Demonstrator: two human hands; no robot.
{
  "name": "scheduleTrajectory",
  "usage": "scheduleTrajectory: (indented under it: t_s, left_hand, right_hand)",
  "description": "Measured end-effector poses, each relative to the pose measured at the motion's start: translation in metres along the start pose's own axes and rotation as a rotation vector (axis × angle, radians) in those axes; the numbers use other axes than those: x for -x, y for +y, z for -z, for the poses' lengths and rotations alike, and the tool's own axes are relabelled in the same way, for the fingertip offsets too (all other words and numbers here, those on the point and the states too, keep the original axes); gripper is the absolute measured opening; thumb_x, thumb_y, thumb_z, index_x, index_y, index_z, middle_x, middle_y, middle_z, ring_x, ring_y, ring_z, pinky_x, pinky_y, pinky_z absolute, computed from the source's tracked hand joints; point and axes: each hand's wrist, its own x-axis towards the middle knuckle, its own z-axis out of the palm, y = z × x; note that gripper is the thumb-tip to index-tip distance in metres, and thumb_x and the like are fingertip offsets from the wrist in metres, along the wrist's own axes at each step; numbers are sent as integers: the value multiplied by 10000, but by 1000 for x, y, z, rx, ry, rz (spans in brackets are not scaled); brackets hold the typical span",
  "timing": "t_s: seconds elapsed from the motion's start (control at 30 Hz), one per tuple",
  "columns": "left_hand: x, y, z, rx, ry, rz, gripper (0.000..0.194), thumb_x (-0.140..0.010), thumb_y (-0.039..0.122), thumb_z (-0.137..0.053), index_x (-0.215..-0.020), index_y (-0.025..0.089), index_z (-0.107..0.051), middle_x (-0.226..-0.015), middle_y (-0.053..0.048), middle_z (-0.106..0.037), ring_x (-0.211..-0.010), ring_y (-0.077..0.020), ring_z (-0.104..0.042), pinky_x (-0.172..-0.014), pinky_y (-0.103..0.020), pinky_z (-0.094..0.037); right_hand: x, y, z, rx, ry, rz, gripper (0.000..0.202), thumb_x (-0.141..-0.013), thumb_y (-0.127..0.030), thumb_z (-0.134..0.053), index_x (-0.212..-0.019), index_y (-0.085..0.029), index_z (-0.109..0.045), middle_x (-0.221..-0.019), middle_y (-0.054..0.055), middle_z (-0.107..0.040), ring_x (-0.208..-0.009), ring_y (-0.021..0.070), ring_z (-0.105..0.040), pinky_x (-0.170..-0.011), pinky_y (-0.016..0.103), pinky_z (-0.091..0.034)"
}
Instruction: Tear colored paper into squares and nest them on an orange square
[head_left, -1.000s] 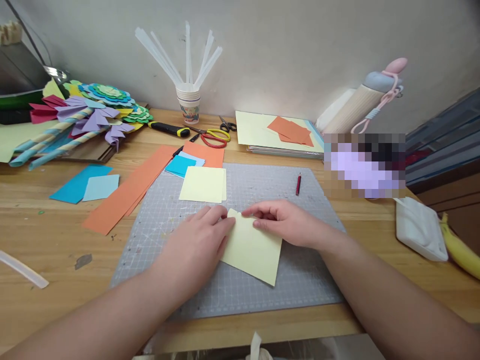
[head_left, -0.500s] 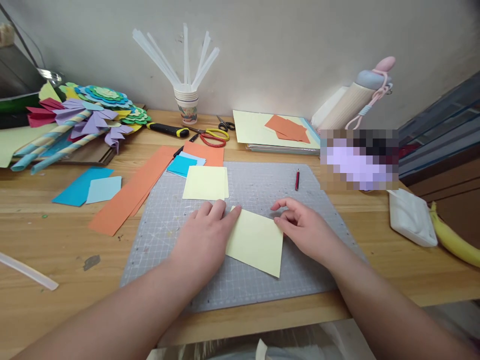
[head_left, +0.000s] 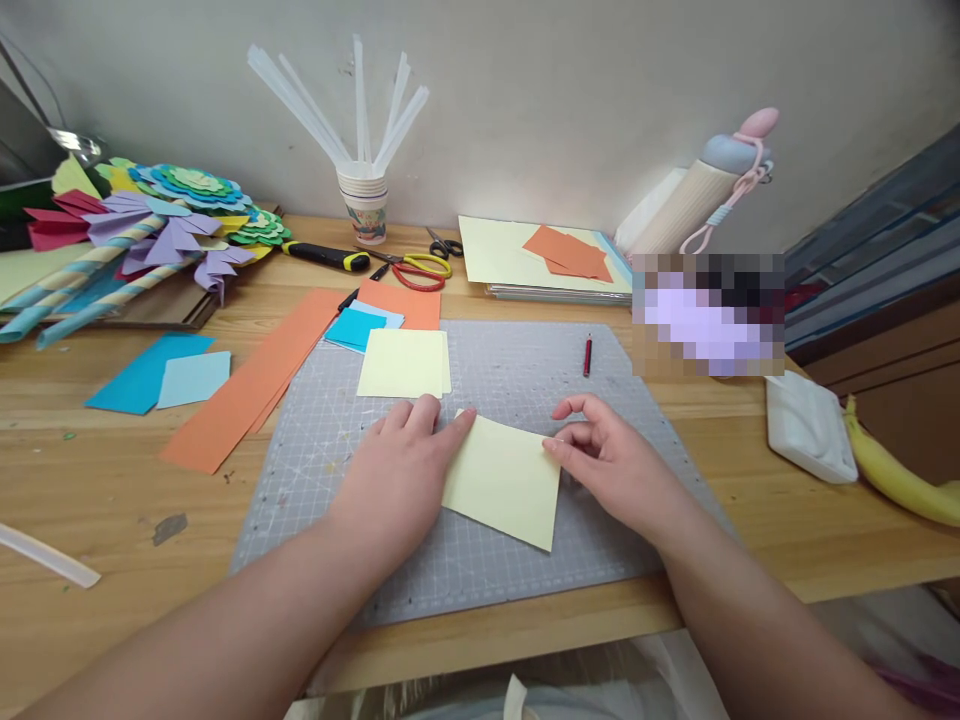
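A pale yellow sheet of paper point(head_left: 504, 485) lies at a slant on the grey cutting mat point(head_left: 480, 590). My left hand point(head_left: 394, 460) is at its upper left corner, the thumb on the corner and the other fingers curled down on the mat. At the upper right corner, my right hand point(head_left: 600, 455) has its thumb over the edge and lower fingers curled behind it; the index finger arches free. Whether the sheet is folded I cannot tell. Just beyond lie more pale yellow squares point(head_left: 401, 363).
Orange strips point(head_left: 247, 390), blue paper point(head_left: 142, 375) and a short red pencil point(head_left: 587, 355) lie around. Behind are red-and-yellow scissors point(head_left: 424, 270), a cutter knife point(head_left: 326, 256), a paper cup point(head_left: 367, 215) of white strips and paper flowers point(head_left: 195, 190). A banana point(head_left: 896, 475) lies right.
The view has shifted slightly, moving everything a little left. My right thumb sits a bit further over the sheet's corner. My left hand stays on its corner.
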Motion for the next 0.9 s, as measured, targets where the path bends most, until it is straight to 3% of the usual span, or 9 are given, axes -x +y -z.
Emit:
scheduleTrajectory:
  t_s: [0.17, 0.3, 0.4, 0.53, 0.7, 0.9]
  left_hand:
    - [1, 0, 0, 86, 79, 17, 454, -962, 183, -314, -1391, 262, -440, -1101, -85, -525, -956, -227, -525, -789, -369, -477]
    - [4, 4, 2, 45, 69, -55, 353, -974, 217, -318, -1228, 253, -561, -1048, -66, -546, -922, -220, -521, -763, -367, -470]
    - [6, 5, 2, 31, 43, -90, 331, -967, 198, -324, -1187, 241, -567, -1045, -62, -548, -918, -221, -510, -754, -363, -471]
    - [8, 6, 1, -18, 7, -80, 411, -931, 137, -335, -1298, 216, -503, -1087, -85, -547, -938, -245, -506, -735, -377, -476]
    - [11, 9, 1, -118, -25, -87, 586, -826, 24, -353, -1381, 191, -443, -1199, -111, -548, -986, -261, -517, -770, -399, -478]
    - [11, 9, 2, -164, -46, -90, 608, -820, 23, -361, -1407, 170, -427, -1215, -115, -557, -1010, -280, -528, -760, -412, -492]
  right_hand:
    - [-9, -2, 7, 48, 49, 76, 179, -856, -310, -527, -998, -264, -428, -625, -75, -478, -598, 138, -440, -590, 270, -341]
    - [-26, -1, 17, 80, 62, 113, 205, -850, -329, -538, -1013, -257, -436, -640, -65, -510, -619, 146, -473, -605, 280, -357]
    - [-26, 0, 17, 53, 99, 53, 215, -859, -379, -532, -1010, -261, -434, -669, -51, -576, -618, 155, -512, -598, 287, -368]
    - [-6, -1, 6, 105, 125, -67, 203, -855, -405, -534, -980, -275, -441, -610, -68, -569, -536, 153, -484, -552, 284, -344]
    - [8, 1, -8, 220, 195, -28, 165, -850, -320, -500, -987, -284, -415, -583, -84, -487, -520, 156, -462, -554, 285, -330]
    - [9, 1, -10, 247, 164, -34, 167, -856, -283, -471, -991, -296, -374, -585, -98, -448, -531, 152, -446, -562, 285, -339]
